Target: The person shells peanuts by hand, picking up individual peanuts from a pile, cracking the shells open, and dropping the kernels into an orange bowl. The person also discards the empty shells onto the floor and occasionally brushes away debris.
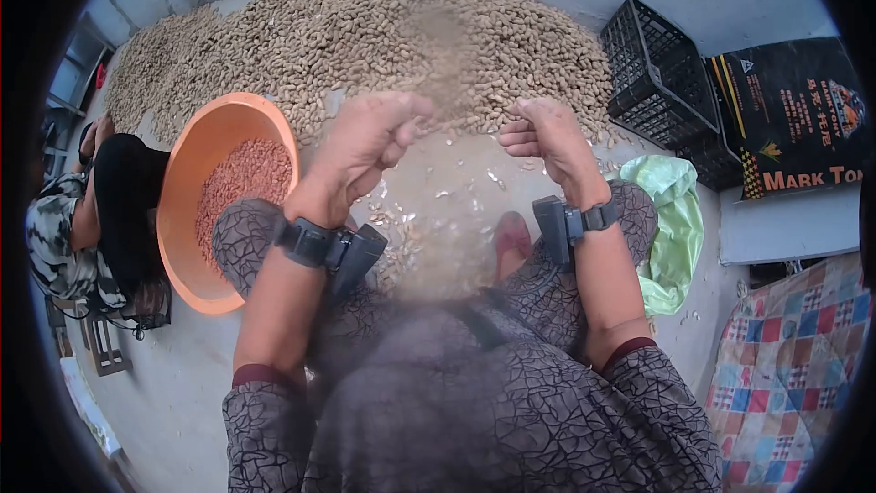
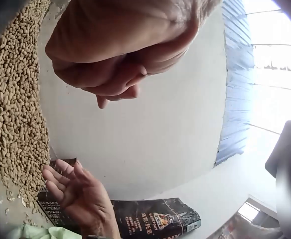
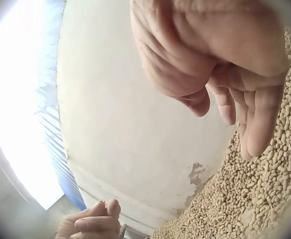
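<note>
My left hand (image 1: 360, 151) is raised in front of a broad heap of unshelled peanuts (image 1: 356, 46), its fingers curled in. In the right wrist view, a small orange-brown piece (image 3: 103, 200) shows between the thumb and fingertip of that hand. Across from it, my right hand (image 1: 557, 141) hovers with relaxed fingers; in the left wrist view its palm shows with nothing in it. Beyond my left knee, an orange basin (image 1: 177, 219) leans at a tilt and holds reddish shelled peanuts (image 1: 242, 178).
Loose shells and peanuts (image 1: 397, 228) litter the floor between my feet. A black crate (image 1: 652, 78) and a black printed bag (image 1: 785, 114) stand at right, near a green sack (image 1: 671, 228). Another person (image 1: 82, 219) sits at far left. A patchwork cloth (image 1: 789, 374) lies at lower right.
</note>
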Tool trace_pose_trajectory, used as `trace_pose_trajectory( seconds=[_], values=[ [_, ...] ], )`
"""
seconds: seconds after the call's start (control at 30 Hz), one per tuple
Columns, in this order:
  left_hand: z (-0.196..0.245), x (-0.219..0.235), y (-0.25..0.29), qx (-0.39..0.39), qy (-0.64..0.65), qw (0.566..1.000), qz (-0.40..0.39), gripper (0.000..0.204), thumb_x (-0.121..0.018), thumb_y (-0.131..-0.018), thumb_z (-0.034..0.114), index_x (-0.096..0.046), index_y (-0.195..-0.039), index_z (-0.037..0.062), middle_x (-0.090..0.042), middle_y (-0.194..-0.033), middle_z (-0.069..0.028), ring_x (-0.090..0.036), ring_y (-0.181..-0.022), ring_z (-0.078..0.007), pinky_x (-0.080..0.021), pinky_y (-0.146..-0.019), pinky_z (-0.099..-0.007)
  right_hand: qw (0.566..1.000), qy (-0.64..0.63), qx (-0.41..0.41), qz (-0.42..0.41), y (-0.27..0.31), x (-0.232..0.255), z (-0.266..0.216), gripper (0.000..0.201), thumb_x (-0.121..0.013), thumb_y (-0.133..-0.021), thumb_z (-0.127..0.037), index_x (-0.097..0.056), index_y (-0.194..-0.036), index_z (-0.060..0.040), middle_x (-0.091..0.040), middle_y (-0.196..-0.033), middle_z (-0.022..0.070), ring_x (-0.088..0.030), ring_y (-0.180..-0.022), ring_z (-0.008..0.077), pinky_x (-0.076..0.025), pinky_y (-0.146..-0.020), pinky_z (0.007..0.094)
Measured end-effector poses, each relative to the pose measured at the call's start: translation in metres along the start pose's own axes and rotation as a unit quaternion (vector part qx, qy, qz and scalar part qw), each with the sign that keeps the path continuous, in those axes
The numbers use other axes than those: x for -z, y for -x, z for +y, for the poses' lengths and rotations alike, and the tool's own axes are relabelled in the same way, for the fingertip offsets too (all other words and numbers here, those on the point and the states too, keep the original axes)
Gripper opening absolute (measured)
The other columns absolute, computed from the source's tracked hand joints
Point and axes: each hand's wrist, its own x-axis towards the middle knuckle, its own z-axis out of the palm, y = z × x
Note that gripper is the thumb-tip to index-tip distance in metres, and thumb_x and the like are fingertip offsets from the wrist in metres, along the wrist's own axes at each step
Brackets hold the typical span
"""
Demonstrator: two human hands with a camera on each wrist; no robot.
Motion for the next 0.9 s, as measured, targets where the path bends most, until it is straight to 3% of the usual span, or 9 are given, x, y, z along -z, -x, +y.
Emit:
trace_pose_trajectory(
  seconds=[0.13, 0.27, 0.33, 0.43, 0.53, 0.57, 0.67, 0.8, 0.9],
  values=[
    [0.043, 0.011, 0.022, -0.052, 0.056, 0.997, -0.02, 0.025, -0.046, -0.093, 0.016, -0.06, -0.096, -0.0037, -0.05, -0.06, 0.0026, -0.037, -0.043, -0.002, -0.029, -0.039, -0.0149, 0.996, -0.063, -0.057, -0.033, -0.018, -0.003, -0.019, 0.036, -0.043, -0.093, -0.026, -0.046, -0.105, 0.0075, -0.059, -0.087, 0.0217, -0.065, -0.077, 0.0273, -0.056, -0.066, 0.0325],
    [0.056, 0.023, 0.024, -0.081, 0.117, 0.989, -0.044, 0.026, -0.045, -0.094, 0.017, -0.058, -0.098, -0.0052, -0.049, -0.06, 0.0025, -0.037, -0.043, -0.0027, -0.029, -0.039, -0.0146, 0.98, -0.15, -0.114, -0.067, -0.058, -0.015, -0.003, 0.038, -0.04, -0.095, -0.028, -0.043, -0.108, 0.0079, -0.054, -0.101, 0.029, -0.062, -0.089, 0.035, -0.055, -0.073, 0.037],
    [0.056, 0.027, 0.018, -0.059, 0.142, 0.988, -0.015, 0.027, -0.044, -0.095, 0.02, -0.055, -0.102, -0.0038, -0.046, -0.059, 0.0041, -0.034, -0.042, -0.0011, -0.027, -0.037, -0.0146, 0.972, -0.177, -0.132, -0.082, -0.08, -0.02, 0.028, 0.041, -0.039, -0.095, -0.029, -0.041, -0.11, 0.008, -0.049, -0.109, 0.0318, -0.057, -0.098, 0.0394, -0.052, -0.082, 0.0433],
    [0.051, 0.037, 0.005, -0.043, 0.163, 0.986, 0.012, 0.025, -0.044, -0.095, 0.019, -0.055, -0.1, -0.0027, -0.045, -0.059, 0.0042, -0.035, -0.041, -0.0012, -0.026, -0.037, -0.0152, 0.914, -0.309, -0.247, -0.088, -0.102, -0.029, 0.079, 0.05, -0.038, -0.094, -0.034, -0.035, -0.121, 0.0087, -0.04, -0.124, 0.032, -0.045, -0.115, 0.0428, -0.035, -0.099, 0.0535],
    [0.046, 0.047, -0.002, -0.016, 0.2, 0.979, 0.037, 0.024, -0.043, -0.096, 0.018, -0.055, -0.098, -0.0019, -0.045, -0.058, 0.004, -0.035, -0.041, -0.0012, -0.027, -0.037, -0.0154, 0.896, -0.356, -0.264, -0.016, -0.124, -0.026, 0.143, 0.059, -0.038, -0.094, -0.035, -0.025, -0.131, 0.0091, -0.033, -0.131, 0.0314, -0.04, -0.119, 0.0428, -0.033, -0.101, 0.0529],
    [0.041, 0.055, -0.004, -0.018, 0.233, 0.972, 0.015, 0.024, -0.045, -0.094, 0.018, -0.056, -0.096, -0.0033, -0.047, -0.061, 0.0022, -0.034, -0.044, -0.0026, -0.026, -0.04, -0.0166, 0.896, -0.373, -0.242, -0.016, -0.127, -0.024, 0.158, 0.065, -0.034, -0.095, -0.036, -0.014, -0.138, 0.0069, -0.025, -0.138, 0.0296, -0.035, -0.124, 0.0412, -0.032, -0.102, 0.052],
    [0.041, 0.059, -0.001, -0.009, 0.294, 0.955, 0.045, 0.025, -0.043, -0.095, 0.018, -0.055, -0.096, -0.0043, -0.047, -0.06, 0.001, -0.034, -0.043, -0.0031, -0.026, -0.039, -0.016, 0.873, -0.423, -0.236, 0.064, -0.14, -0.023, 0.187, 0.064, -0.03, -0.096, -0.037, -0.011, -0.14, 0.0051, -0.02, -0.142, 0.0277, -0.029, -0.129, 0.0388, -0.029, -0.105, 0.0496],
    [0.046, 0.057, 0.003, -0.023, 0.327, 0.943, 0.059, 0.026, -0.041, -0.096, 0.017, -0.055, -0.095, -0.0053, -0.046, -0.058, -0.0005, -0.033, -0.041, -0.0037, -0.025, -0.038, -0.0161, 0.866, -0.406, -0.276, 0.09, -0.17, -0.009, 0.212, 0.063, -0.026, -0.096, -0.038, -0.01, -0.14, 0.0036, -0.017, -0.144, 0.026, -0.025, -0.132, 0.0368, -0.025, -0.108, 0.0468],
    [0.048, 0.055, -0.001, -0.018, 0.329, 0.936, 0.122, 0.027, -0.038, -0.096, 0.015, -0.054, -0.092, -0.0059, -0.044, -0.054, -0.0015, -0.031, -0.037, -0.0044, -0.026, -0.037, -0.0161, 0.85, -0.416, -0.293, 0.133, -0.2, 0.001, 0.253, 0.064, -0.026, -0.096, -0.039, -0.01, -0.14, 0.0036, -0.016, -0.145, 0.0262, -0.023, -0.133, 0.037, -0.022, -0.109, 0.0451]
  ],
)
